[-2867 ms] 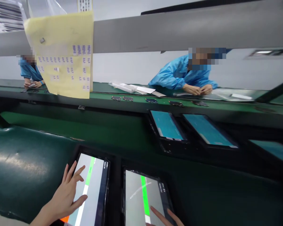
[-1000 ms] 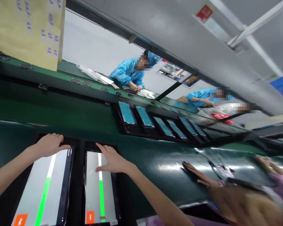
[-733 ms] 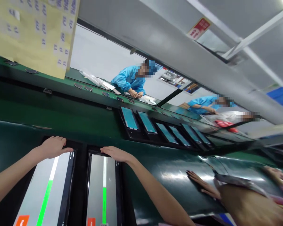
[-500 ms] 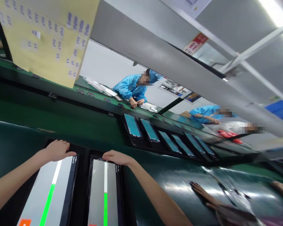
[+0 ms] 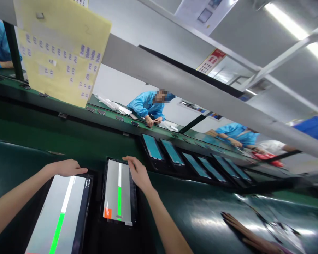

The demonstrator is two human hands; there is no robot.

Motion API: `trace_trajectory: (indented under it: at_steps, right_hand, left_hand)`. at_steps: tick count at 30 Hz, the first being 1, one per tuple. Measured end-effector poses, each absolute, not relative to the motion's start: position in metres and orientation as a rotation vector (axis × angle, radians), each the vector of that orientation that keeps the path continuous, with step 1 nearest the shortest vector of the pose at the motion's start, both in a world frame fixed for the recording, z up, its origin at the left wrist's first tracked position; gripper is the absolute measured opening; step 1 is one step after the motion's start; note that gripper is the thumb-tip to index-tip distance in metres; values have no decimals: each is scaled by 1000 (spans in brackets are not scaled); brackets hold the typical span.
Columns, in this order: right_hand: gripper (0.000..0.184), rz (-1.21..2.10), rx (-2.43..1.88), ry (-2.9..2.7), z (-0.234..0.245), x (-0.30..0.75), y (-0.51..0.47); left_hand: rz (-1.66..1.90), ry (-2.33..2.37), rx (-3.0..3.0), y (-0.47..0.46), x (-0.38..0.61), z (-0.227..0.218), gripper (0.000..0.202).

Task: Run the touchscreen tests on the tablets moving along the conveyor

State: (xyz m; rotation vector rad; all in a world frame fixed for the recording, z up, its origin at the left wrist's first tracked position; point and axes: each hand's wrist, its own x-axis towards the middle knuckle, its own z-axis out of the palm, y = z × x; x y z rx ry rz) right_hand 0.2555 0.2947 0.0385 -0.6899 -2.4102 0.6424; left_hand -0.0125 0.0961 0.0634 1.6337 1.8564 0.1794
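Two lit display panels lie side by side in front of me, each with a grey screen and a green-and-white vertical stripe. My left hand [image 5: 66, 167] is curled over the far edge of the left display panel [image 5: 46, 208], its thumb stretched to the right along that edge. The near end of that panel runs out of view. At the far right corner of the right display panel [image 5: 111, 192], my right hand [image 5: 139, 173] has its fingers bent over the edge. All of this panel shows, including an orange patch at its near left corner.
A black tray [image 5: 159, 164] with several blue-faced panels [image 5: 172, 151] stands beyond my right hand. Another person's hand [image 5: 241, 229] rests on the green bench at right, near cables [image 5: 262, 222]. A yellow sheet [image 5: 66, 46] hangs at upper left. Co-workers in blue sit across the line.
The right panel has shifted away from me, and its near edge now shows. My right hand has moved from its far edge to the far right corner. My left hand stays at its panel.
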Motion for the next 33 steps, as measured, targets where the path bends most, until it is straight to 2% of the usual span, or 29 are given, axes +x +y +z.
trace_trajectory:
  at_steps: [3,6,13,17,22,28,33]
  right_hand:
    - [29,498,-619,-2377,15,273,269]
    - [33,410,-544,-2409,-3,281,256]
    - [33,264,-518,-2233,-15,290,251]
    - [24,197,-528,-2056,-24,297,250]
    - [23,183,-556,-1987,-23,300,250]
    - [25,159,-456,-2045,-23,296,244]
    - [26,141,-365,-2146,-16,297,235]
  left_hand:
    - [173,1661,1562,106,-19,86,74]
    - [77,1457,1466,121,-20,97,67]
    - [-140,1334,1311,140,-23,90,52]
    - [-124,1342,1371,138,-23,89,50]
    - [-65,1385,1440,141,-26,83,43]
    - [135,1684,1520,161,-41,90,50]
    - [585,2130,1556,166,-51,90,51]
